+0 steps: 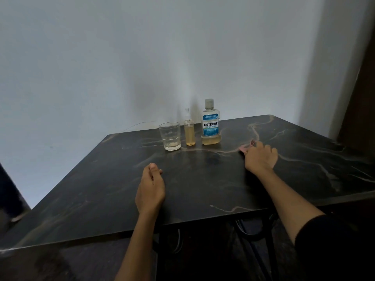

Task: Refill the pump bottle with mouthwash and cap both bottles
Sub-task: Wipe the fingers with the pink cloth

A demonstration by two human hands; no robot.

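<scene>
A slim clear pump bottle, mostly full of yellowish liquid, stands upright at the back of the dark marbled table with its pump top on. Just to its right stands the mouthwash bottle, blue label, grey cap on, with a little yellowish liquid at the bottom. My left hand rests on the table near the front, its fingers loosely curled and holding nothing. My right hand lies right of the bottles, with its fingers on a small pink object that it mostly hides.
A clear drinking glass stands left of the pump bottle, with a trace of liquid at its bottom. A pale wall runs behind the table. A dark wooden panel rises at the right. Metal table legs and cables show under the front edge.
</scene>
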